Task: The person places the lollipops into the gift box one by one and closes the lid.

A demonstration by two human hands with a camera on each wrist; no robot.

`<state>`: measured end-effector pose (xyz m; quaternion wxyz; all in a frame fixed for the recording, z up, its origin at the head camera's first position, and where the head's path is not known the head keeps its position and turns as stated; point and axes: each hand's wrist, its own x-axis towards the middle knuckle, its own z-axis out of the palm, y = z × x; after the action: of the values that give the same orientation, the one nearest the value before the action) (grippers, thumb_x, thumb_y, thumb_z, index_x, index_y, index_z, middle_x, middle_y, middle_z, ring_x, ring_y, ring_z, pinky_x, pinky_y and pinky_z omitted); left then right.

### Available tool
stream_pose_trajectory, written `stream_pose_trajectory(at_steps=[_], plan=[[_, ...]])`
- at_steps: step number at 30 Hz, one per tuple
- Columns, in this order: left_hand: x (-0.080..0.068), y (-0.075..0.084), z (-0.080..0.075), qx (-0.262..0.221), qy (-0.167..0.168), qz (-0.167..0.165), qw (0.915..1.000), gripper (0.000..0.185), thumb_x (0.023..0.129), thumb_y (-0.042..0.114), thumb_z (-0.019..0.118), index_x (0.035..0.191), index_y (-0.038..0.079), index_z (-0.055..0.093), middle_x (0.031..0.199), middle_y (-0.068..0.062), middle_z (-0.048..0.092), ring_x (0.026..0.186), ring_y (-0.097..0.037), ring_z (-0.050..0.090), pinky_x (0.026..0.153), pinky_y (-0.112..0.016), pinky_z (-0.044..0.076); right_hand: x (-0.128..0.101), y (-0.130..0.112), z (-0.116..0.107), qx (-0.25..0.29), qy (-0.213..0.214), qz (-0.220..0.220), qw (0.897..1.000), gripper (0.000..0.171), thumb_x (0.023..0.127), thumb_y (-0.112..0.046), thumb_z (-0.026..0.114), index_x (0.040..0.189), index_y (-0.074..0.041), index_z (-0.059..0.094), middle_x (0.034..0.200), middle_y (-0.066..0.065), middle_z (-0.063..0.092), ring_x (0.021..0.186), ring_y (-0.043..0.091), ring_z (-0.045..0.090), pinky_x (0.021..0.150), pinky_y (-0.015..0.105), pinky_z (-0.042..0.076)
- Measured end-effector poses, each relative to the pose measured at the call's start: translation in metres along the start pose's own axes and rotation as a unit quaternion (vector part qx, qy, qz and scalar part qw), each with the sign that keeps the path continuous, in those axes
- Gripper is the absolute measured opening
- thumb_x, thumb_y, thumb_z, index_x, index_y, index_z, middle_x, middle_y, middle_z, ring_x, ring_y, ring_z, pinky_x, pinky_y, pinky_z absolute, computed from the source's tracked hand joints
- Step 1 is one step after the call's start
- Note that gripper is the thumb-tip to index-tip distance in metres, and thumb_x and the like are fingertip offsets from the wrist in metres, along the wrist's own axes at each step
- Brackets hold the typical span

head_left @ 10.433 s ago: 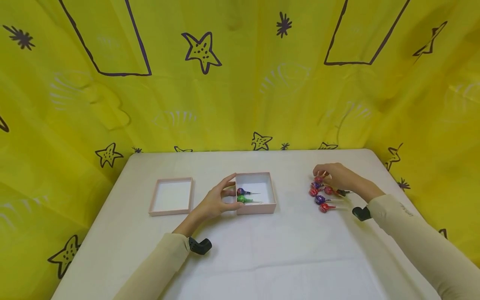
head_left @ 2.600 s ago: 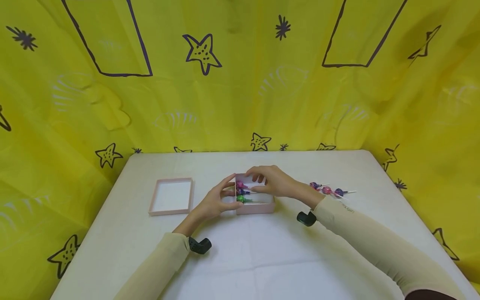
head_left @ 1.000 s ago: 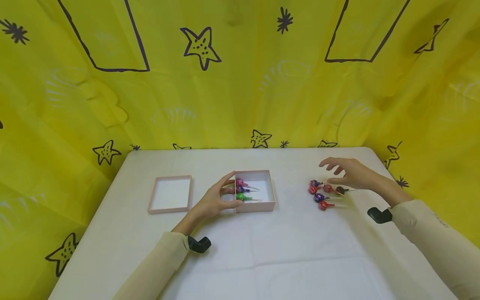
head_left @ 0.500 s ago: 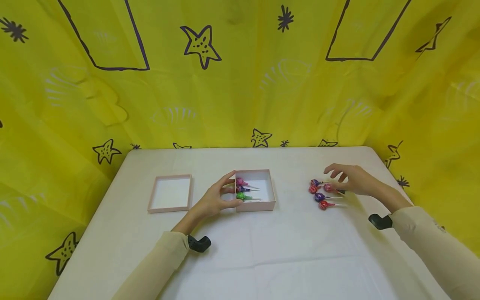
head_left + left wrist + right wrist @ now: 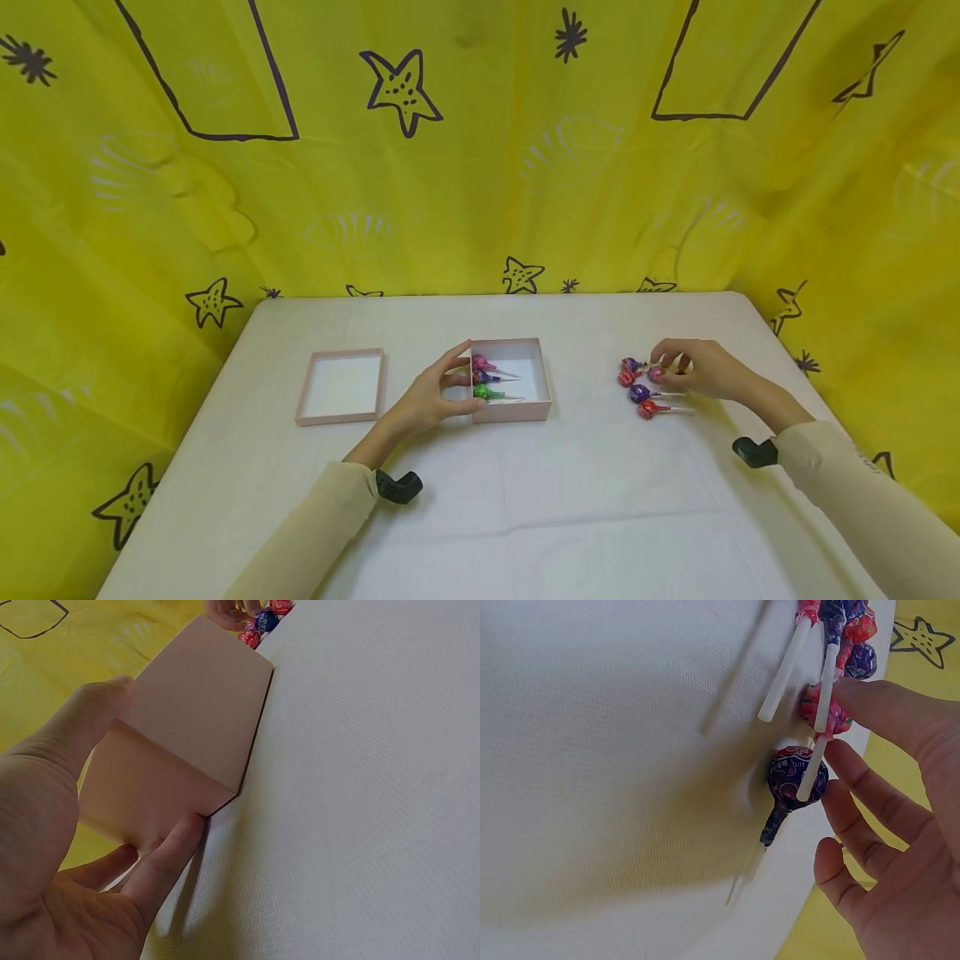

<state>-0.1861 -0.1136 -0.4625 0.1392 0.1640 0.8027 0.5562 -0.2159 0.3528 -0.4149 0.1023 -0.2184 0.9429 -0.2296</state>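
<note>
The left hand (image 5: 427, 402) is gripping the pink box (image 5: 512, 412) mid-bench, fingers curled round its left wall. The right hand (image 5: 701, 369) is pinching a pink lollipop (image 5: 656, 374) among the loose lollipops (image 5: 643, 395) at the right.

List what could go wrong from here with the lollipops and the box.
The loose lollipops lie touching, sticks crossed, so the right hand lifting one may drag its neighbours. The pile sits close to the table edge; one could roll off. The left hand grips only one corner of the box, which might shift.
</note>
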Motion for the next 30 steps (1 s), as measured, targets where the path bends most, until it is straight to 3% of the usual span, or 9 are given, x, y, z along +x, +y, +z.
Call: stream_pose_trajectory(at_steps=[30], plan=[[-0.0007,0.0028,0.0009,-0.003,0.003,-0.003,1.0000,0.101,0.085,0.019,0.087,0.164,0.027,0.025,0.158,-0.011,0.044,0.136,-0.030,0.053,0.113,-0.053,0.040,0.0020,-0.0017,0.0049,-0.022,0.011,-0.007,1.000,0.020,0.088,-0.008,0.080,0.105,-0.014,0.071,0.091,-0.005,0.067,0.084,0.017,0.059,0.071,0.027,0.053]])
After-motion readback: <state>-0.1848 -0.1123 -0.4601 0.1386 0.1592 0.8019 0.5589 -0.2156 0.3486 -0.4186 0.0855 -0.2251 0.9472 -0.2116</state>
